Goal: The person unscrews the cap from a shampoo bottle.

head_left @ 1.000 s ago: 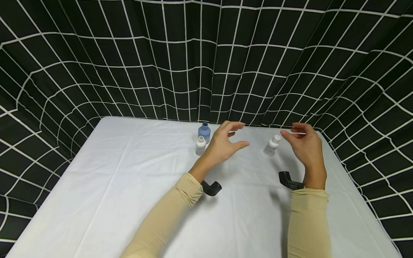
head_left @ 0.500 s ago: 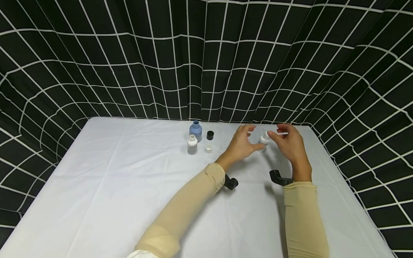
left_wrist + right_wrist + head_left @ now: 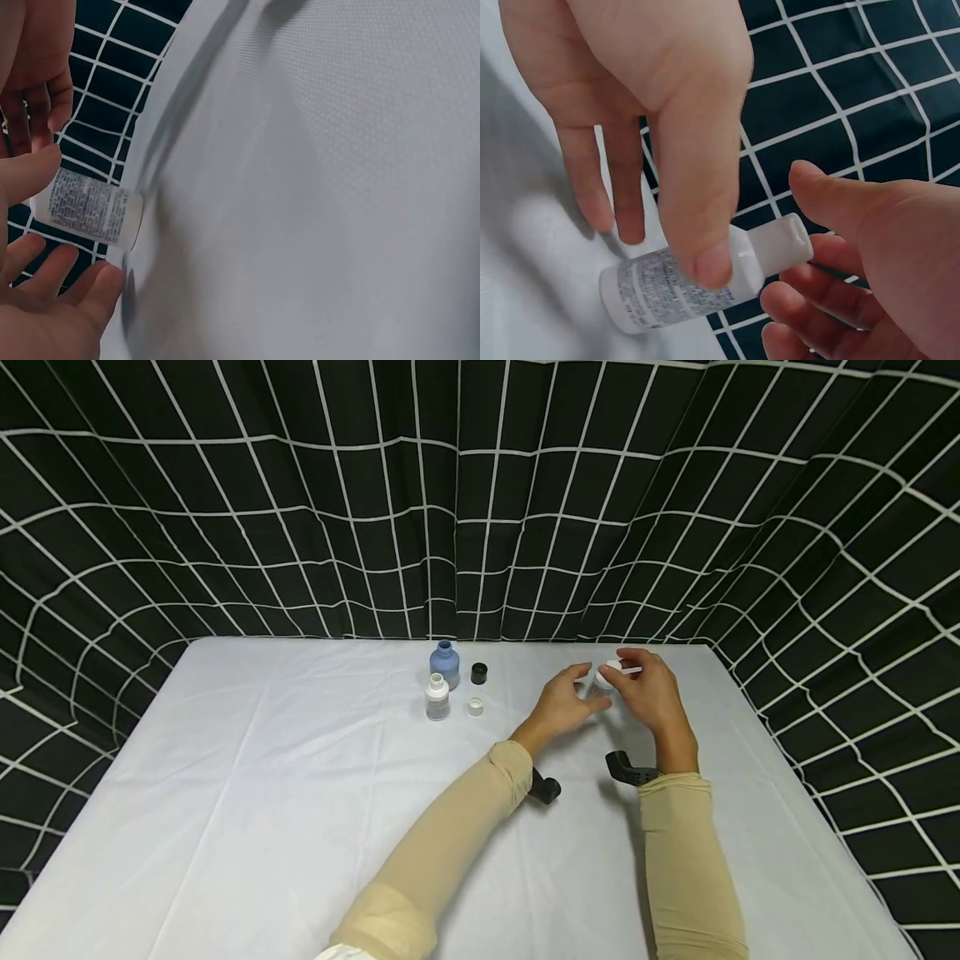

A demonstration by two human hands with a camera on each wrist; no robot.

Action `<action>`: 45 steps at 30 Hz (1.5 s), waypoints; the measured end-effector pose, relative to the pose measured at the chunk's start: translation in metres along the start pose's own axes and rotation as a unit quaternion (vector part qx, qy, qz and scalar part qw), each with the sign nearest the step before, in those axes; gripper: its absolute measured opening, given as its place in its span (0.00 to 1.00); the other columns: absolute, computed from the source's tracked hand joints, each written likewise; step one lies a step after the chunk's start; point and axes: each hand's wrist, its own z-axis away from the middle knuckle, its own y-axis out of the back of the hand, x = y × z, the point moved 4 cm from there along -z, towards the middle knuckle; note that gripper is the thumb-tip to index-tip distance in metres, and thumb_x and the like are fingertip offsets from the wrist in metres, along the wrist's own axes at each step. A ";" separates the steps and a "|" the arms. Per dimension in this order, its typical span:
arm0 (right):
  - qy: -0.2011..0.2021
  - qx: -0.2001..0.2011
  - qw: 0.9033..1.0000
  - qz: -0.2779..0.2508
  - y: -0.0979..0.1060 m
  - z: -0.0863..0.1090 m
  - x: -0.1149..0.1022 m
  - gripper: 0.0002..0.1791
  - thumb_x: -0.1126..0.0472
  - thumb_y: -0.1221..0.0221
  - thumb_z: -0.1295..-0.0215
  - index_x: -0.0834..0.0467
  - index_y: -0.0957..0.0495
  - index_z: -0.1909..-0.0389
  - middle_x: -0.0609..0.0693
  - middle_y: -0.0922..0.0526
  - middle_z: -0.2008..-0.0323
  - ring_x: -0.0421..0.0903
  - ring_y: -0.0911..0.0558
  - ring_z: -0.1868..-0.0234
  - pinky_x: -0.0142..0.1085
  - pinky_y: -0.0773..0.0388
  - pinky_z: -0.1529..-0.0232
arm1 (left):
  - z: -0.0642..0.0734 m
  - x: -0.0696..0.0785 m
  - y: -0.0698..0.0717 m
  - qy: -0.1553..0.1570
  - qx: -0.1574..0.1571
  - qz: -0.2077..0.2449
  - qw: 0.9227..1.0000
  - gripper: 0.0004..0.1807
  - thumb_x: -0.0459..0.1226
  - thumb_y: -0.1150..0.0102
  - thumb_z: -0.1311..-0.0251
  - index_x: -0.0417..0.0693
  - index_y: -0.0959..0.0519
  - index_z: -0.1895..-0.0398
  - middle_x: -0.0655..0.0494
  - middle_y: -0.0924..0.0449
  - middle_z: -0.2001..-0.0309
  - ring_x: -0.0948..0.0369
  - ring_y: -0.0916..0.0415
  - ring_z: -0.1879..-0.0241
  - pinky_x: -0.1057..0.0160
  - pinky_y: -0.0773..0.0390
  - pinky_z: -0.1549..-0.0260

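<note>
White bottle point(image 3: 649, 292) with its cap point(image 3: 781, 246) on, toward the far right

We see the person's left hand point(image 3: 562, 700) around the bottle's body, its grip loose: the thumb crosses in front of the printed label, and the fingers spread on the other side with a gap to the bottle. Whether the thumb touches, we cannot tell. The right hand point(image 3: 651, 692) is at the cap, thumb and fingers apart, the thumb clear of it; we cannot be sure whether a finger brushes the cap's far side. The bottle's contents are hidden from us.

Well to the left we find two containers with bare necks: an uncapped white bottle point(image 3: 437, 702) in front and a blue bottle point(image 3: 445, 667) just behind. What they hold, we cannot make out. Just to their right lie a black cap point(image 3: 479, 673) and, nearer us, a loose white cap point(image 3: 476, 707), hollow side up. White cloth point(image 3: 300, 760) covers the table, and a black grid-lined curtain point(image 3: 315, 485) hangs behind.
</note>
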 end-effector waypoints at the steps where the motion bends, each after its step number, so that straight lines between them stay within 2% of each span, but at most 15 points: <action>1: 0.003 -0.002 1.000 0.003 -0.001 0.000 0.000 0.32 0.48 0.40 0.27 0.64 0.29 0.32 0.68 0.22 0.41 0.66 0.19 0.42 0.56 0.23 0.41 | 0.001 0.000 -0.001 -0.005 -0.004 -0.001 1.000 0.39 0.43 0.29 0.40 0.48 0.32 0.26 0.52 0.25 0.30 0.54 0.23 0.36 0.64 0.23 0.40; 8: 0.016 -0.004 0.999 0.028 -0.006 0.002 0.001 0.26 0.51 0.41 0.26 0.65 0.23 0.38 0.68 0.19 0.47 0.64 0.17 0.46 0.56 0.22 0.45 | 0.005 0.002 -0.006 -0.017 -0.020 0.000 1.000 0.33 0.39 0.31 0.37 0.48 0.29 0.29 0.50 0.23 0.33 0.54 0.19 0.38 0.69 0.20 0.46; 15: 0.022 -0.025 0.998 0.059 0.000 0.005 -0.007 0.25 0.49 0.40 0.27 0.66 0.19 0.43 0.66 0.14 0.52 0.60 0.17 0.52 0.49 0.22 0.53 | 0.006 0.002 -0.006 -0.011 0.015 -0.020 1.000 0.25 0.38 0.33 0.35 0.50 0.23 0.35 0.52 0.18 0.39 0.59 0.16 0.47 0.73 0.21 0.54; 20: 0.033 -0.059 0.995 0.074 0.000 0.005 -0.019 0.23 0.50 0.41 0.26 0.64 0.18 0.44 0.64 0.12 0.53 0.57 0.16 0.54 0.41 0.23 0.60 | 0.008 0.001 0.000 -0.013 0.028 -0.040 0.999 0.22 0.40 0.32 0.36 0.50 0.20 0.38 0.53 0.16 0.43 0.61 0.16 0.50 0.73 0.22 0.55; 23: 0.030 -0.075 0.994 0.075 -0.001 0.006 -0.021 0.22 0.50 0.41 0.26 0.63 0.17 0.45 0.63 0.12 0.54 0.56 0.17 0.56 0.37 0.26 0.62 | 0.010 0.000 0.003 -0.016 0.026 -0.047 0.998 0.22 0.40 0.30 0.37 0.49 0.19 0.40 0.55 0.15 0.44 0.63 0.16 0.52 0.74 0.22 0.58; 27: 0.027 -0.083 0.994 0.064 -0.001 0.009 -0.024 0.21 0.50 0.40 0.27 0.63 0.17 0.46 0.62 0.12 0.55 0.55 0.18 0.56 0.36 0.27 0.62 | 0.014 -0.001 0.007 -0.020 0.014 -0.056 0.998 0.22 0.41 0.30 0.37 0.50 0.19 0.40 0.56 0.15 0.45 0.65 0.16 0.53 0.76 0.23 0.60; 31: 0.031 -0.078 0.995 0.049 -0.001 0.011 -0.031 0.21 0.50 0.40 0.27 0.63 0.17 0.46 0.62 0.12 0.56 0.54 0.18 0.56 0.36 0.27 0.62 | 0.020 -0.001 0.012 -0.033 0.019 -0.049 0.998 0.23 0.42 0.31 0.36 0.50 0.19 0.39 0.54 0.16 0.44 0.64 0.16 0.52 0.76 0.22 0.58; 35: 0.033 -0.071 0.996 0.038 -0.004 0.013 -0.040 0.21 0.50 0.40 0.27 0.63 0.17 0.46 0.62 0.12 0.56 0.54 0.17 0.56 0.37 0.27 0.61 | 0.024 -0.003 0.018 -0.048 0.039 -0.029 0.998 0.23 0.42 0.30 0.37 0.50 0.19 0.39 0.52 0.15 0.45 0.63 0.14 0.52 0.75 0.20 0.56; 40: 0.042 -0.076 0.996 0.027 -0.014 0.013 -0.054 0.20 0.52 0.39 0.28 0.64 0.17 0.46 0.62 0.12 0.56 0.54 0.18 0.57 0.37 0.27 0.61 | 0.028 -0.011 0.027 -0.045 0.070 0.000 0.997 0.22 0.39 0.29 0.40 0.49 0.18 0.41 0.51 0.14 0.48 0.61 0.13 0.53 0.75 0.19 0.57; 45: 0.056 -0.053 0.997 0.024 -0.020 0.014 -0.067 0.17 0.54 0.37 0.30 0.63 0.15 0.51 0.60 0.12 0.61 0.52 0.20 0.62 0.36 0.28 0.65 | 0.035 -0.012 0.039 -0.045 0.083 0.010 0.995 0.22 0.40 0.29 0.41 0.49 0.17 0.43 0.50 0.13 0.49 0.59 0.13 0.52 0.75 0.19 0.58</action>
